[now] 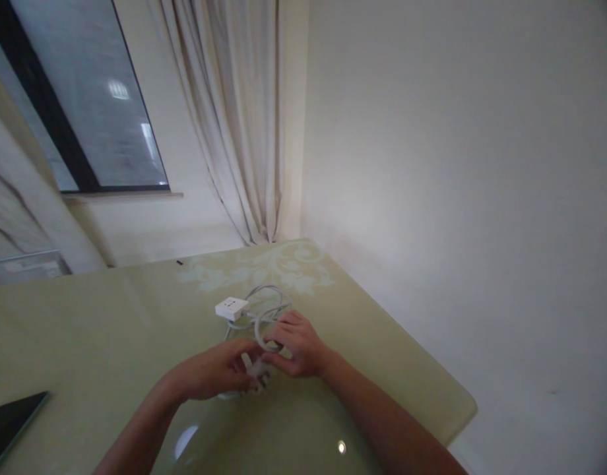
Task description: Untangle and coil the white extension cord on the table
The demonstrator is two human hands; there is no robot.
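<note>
A white socket block [231, 308] lies on the table with its outlet holes facing up. Its pale grey cable [270, 288] runs in loose loops beside it, toward my hands. My left hand [224, 369] curls its fingers round a white plug [258, 371], whose dark prongs point down toward the right; the plug is somewhat blurred. Just right of it, my right hand [298, 346] pinches a loop of the cable between thumb and fingers. Both hands are close together, slightly above the tabletop, and the fingertips partly hide the cable where it meets the plug.
The glossy greenish table [110, 336] has a pale floral pattern at its far corner. A dark flat panel [11, 422] sits at the left edge, and a small black object [179, 262] near the back. A wall [456, 198] borders the right side; curtains [244, 132] hang behind.
</note>
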